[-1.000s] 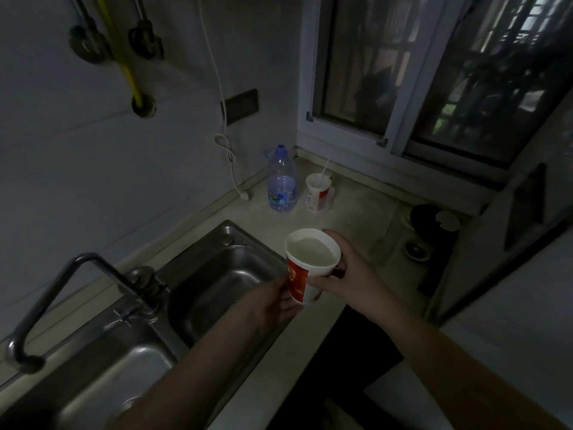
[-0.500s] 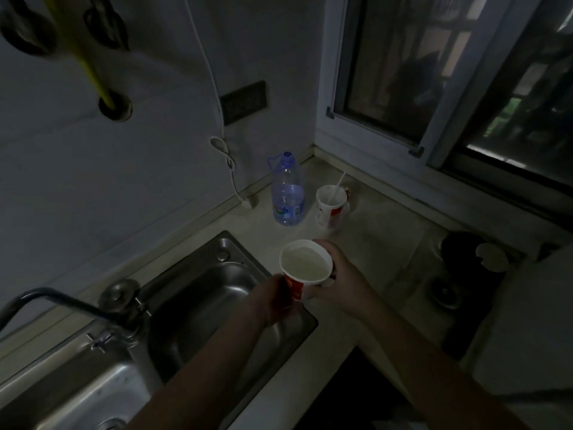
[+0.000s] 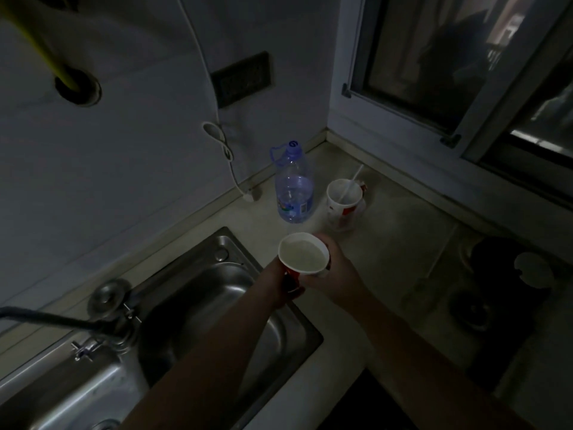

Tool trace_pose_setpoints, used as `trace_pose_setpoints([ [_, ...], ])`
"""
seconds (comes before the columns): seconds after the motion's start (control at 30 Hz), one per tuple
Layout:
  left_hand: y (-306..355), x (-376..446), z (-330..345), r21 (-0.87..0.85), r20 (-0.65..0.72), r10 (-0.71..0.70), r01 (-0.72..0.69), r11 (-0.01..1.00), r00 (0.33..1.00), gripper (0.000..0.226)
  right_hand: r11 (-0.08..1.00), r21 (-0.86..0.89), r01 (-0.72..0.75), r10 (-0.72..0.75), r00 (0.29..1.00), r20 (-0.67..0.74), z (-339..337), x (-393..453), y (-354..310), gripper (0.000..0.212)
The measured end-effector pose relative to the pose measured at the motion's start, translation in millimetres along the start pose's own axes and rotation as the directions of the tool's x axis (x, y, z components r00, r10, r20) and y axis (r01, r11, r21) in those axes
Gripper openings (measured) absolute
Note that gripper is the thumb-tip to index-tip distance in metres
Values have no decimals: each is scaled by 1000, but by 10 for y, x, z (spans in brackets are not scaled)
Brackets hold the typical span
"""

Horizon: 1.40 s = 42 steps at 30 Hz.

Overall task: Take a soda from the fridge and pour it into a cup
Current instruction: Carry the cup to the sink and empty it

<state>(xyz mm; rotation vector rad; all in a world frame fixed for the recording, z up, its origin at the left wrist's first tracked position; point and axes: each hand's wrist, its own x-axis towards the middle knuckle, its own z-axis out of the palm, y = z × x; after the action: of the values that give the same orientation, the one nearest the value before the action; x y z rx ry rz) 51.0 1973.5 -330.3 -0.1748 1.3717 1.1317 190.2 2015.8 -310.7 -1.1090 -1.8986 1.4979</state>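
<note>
Dim kitchen: counter [image 3: 381, 249], steel sink [image 3: 217, 308] at left, faucet [image 3: 62, 318]. Plastic bottle [image 3: 294, 187] and a second cup with straw [image 3: 342, 203] stand near the corner. Both hands wrap the red-and-white cup [image 3: 302, 259], upright at the sink's far edge: left hand [image 3: 276, 287] low, right hand [image 3: 336, 271] at the rim.

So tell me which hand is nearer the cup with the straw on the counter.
Right. The right hand holds the paper cup from the side facing the straw cup; the left hand grips its far side, over the sink.
</note>
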Motion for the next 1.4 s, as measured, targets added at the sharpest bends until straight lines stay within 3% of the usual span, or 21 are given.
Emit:
trace_pose_setpoints([
  [0.2,-26,265,-15,20,-23,39,-39,999,999,53,1000,4,-20,20,1000,4,19,141,174,74],
  [0.63,-157,248,-80,104,-58,191,-185,977,980,14,998,-14,-65,66,994,90,28,140,492,87],
  [0.8,-178,199,-104,152,-15,213,-209,966,977,9,997,-63,-49,54,994,93,54,164,526,85],
  [0.93,-181,186,-145,248,-20,225,-213,945,974,15,996,-81,-37,50,985,163,19,143,438,97],
  [1.07,-196,103,-207,366,-59,214,-178,913,975,24,990,-130,-56,76,985,152,-70,41,233,84],
  [1.17,-227,-31,-331,389,-48,218,-183,903,975,26,979,-198,-48,75,988,133,-163,-136,32,61],
  [1.3,-311,-182,-602,530,-25,310,-251,810,950,24,951,-308,-21,58,992,112,-208,-364,-128,53],
  [1.33,-341,-229,-693,602,-4,359,-285,746,933,24,940,-339,-38,80,991,109,-172,-398,-136,53],
  [1.4,-389,-325,-882,787,47,471,-324,526,881,27,910,-406,-85,144,983,117,-81,-482,-174,57],
])
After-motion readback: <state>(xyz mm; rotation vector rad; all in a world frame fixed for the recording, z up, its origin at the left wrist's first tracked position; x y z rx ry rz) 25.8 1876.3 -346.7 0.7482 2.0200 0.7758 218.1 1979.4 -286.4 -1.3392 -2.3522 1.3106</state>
